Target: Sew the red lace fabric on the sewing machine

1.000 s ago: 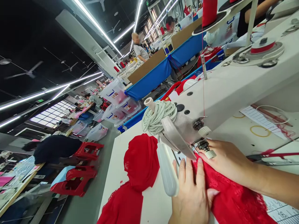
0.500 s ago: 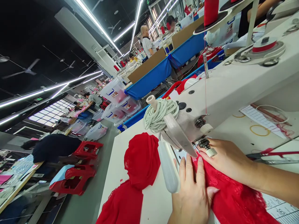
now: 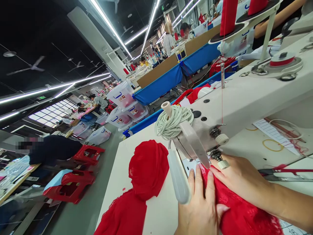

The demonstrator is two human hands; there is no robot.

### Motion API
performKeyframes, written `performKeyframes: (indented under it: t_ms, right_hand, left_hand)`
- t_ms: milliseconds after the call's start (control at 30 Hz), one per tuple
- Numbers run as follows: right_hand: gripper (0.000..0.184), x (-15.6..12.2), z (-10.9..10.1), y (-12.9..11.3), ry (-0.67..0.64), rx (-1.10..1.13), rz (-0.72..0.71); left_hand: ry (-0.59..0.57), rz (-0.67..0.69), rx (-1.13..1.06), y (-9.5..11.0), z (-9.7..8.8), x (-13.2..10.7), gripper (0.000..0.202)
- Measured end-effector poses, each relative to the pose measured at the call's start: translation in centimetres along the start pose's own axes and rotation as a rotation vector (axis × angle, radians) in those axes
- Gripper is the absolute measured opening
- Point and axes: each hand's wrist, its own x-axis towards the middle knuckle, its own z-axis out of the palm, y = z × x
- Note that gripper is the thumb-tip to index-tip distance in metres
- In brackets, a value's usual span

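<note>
Red lace-trimmed fabric (image 3: 241,212) lies under the head of a white sewing machine (image 3: 254,94). My left hand (image 3: 200,209) rests flat on its left edge, fingers stretched toward the needle area and thumb on the cloth. On the far right side of the cloth lies my right hand (image 3: 242,176), its visible digit stretched close to the presser area. The tension knobs (image 3: 222,139) hide part of its other fingers. A grey lever handle (image 3: 179,182) hangs just left of my left hand. The needle tip is hidden.
A bunched red fabric piece (image 3: 149,169) lies left on the table. Pale green cord (image 3: 174,120) is coiled on the machine's post. Scissors with red handles (image 3: 286,174) lie right of my right hand. Red stools (image 3: 70,186) and clear bins (image 3: 122,94) stand beyond.
The view has shifted, so the machine appears slightly farther right and lower. Both hands stay on the red fabric close to the needle area, with little change in pose.
</note>
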Motion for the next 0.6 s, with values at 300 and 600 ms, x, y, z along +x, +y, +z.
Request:
performKeyframes:
  t_ms: [300,600]
  right_hand:
    - [0.023,-0.7,-0.9,0.8,-0.129,0.077,-0.042]
    - [0.022,1.4,-2.5,2.5,-0.198,-0.195,0.127]
  left_hand:
    - [0.256,0.033,-0.016,0.6,0.0,-0.1,0.068]
    - [0.073,0.116,0.017,0.1,-0.1,-0.9,0.066]
